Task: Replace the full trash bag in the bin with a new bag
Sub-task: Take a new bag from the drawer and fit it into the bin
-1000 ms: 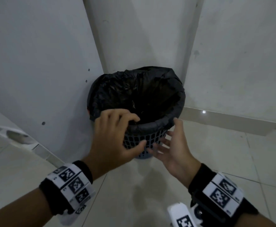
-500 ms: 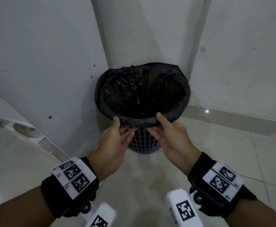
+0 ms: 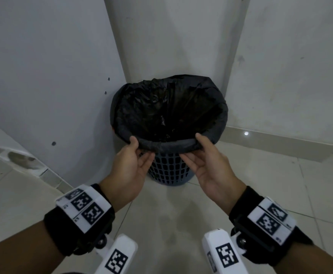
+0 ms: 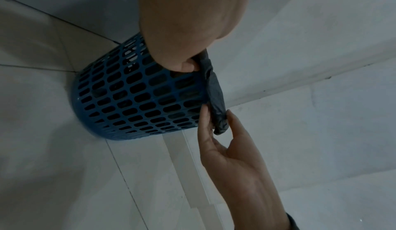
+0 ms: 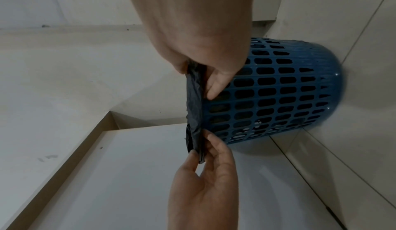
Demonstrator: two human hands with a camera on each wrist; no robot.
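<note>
A blue lattice bin (image 3: 169,171) stands on the floor in a wall corner, lined with a black trash bag (image 3: 169,107) whose edge is folded over the rim. My left hand (image 3: 141,148) pinches the folded bag edge at the near left of the rim, thumb on top and fingers under. My right hand (image 3: 191,147) pinches it the same way at the near right. The left wrist view shows the bag edge (image 4: 214,94) stretched between both hands against the bin (image 4: 139,94). In the right wrist view the bag edge (image 5: 194,106) is pulled slightly off the bin (image 5: 278,89). What the bag holds is dark.
Grey walls close in behind and to the right of the bin. A white panel (image 3: 43,86) leans along the left, close to the bin. Pale floor tiles (image 3: 161,224) stretch toward me, with a skirting strip (image 3: 280,141) at the right wall.
A second ago my left hand lay curled over the rim and my right hand hung open beside the bin. Both now pinch the bag's near edge, a little further apart than half a second ago.
</note>
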